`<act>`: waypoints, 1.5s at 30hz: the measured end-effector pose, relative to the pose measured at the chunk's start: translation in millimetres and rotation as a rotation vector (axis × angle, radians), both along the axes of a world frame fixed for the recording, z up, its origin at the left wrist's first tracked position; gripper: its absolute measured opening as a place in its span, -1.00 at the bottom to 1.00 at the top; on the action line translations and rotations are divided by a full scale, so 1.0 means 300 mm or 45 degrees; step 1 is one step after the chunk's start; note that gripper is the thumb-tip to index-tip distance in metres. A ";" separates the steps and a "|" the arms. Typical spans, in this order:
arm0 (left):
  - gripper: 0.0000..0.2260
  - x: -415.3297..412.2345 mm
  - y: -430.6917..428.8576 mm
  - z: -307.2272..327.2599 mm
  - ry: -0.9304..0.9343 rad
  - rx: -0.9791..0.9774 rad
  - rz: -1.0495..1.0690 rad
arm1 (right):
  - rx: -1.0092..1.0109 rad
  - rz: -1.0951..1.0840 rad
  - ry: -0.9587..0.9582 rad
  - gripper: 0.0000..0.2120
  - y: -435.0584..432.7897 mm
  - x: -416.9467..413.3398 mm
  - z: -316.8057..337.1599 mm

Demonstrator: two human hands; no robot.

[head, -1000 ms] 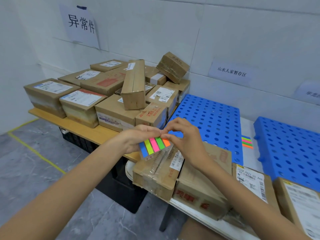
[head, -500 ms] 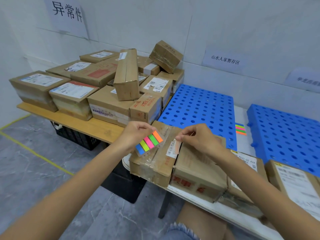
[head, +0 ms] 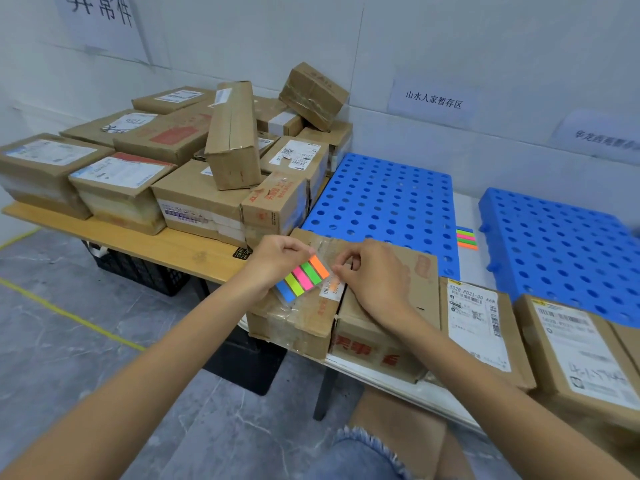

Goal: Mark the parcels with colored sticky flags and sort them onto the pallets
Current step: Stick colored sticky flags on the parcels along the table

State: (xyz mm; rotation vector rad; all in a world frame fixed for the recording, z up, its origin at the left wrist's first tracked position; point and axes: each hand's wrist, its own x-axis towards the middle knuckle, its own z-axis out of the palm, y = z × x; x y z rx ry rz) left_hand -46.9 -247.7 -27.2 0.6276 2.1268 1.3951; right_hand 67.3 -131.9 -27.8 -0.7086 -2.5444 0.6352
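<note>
Our left grip point(head: 277, 261) is curled round the pad point(head: 302, 279) of flags, holding its five colour strips angled up toward the right. Behind and left of it, the pile point(head: 194, 199) of parcels crowds the wooden counter point(head: 156, 247). Just right of the pad, our right grip point(head: 375, 278) has thumb and forefinger pinched together at the upper end of an orange flag point(head: 334, 288). The flag lies over the label point(head: 325, 294) of the parcel point(head: 294, 323) beneath both grips. We cannot tell whether it is stuck down yet, since the fingers hide its top. The parcel sits at the near left corner of the white counter point(head: 465, 209), touching a second parcel point(head: 384, 337) on its right. Its long axis runs away from us, toward the pallet point(head: 381, 202) directly beyond it. We judge the coming move to turn on that relation. If this pallet is where orange belongs, the parcel has only to travel along its own length, up and forward. The right grip, lying over the parcel, is the nearer one, while the left is occupied with the pad. Further right, spare flags point(head: 466, 239) lie in the gap between this pallet and the far pallet point(head: 561, 251), which stands well apart from the parcel. Two labelled parcels point(head: 478, 327) wait along the near right edge.
</note>
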 end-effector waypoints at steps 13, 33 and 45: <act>-0.92 -0.011 -0.011 0.000 -0.046 -0.017 -0.059 | -0.057 0.037 -0.042 -0.92 0.040 -0.010 0.017; -0.80 0.125 0.206 0.189 -0.168 0.291 -0.394 | -0.037 0.070 0.242 -0.66 0.218 0.238 0.129; -0.83 0.148 0.307 0.160 -0.118 0.202 -0.544 | 0.412 0.043 0.391 -0.85 0.315 0.275 0.090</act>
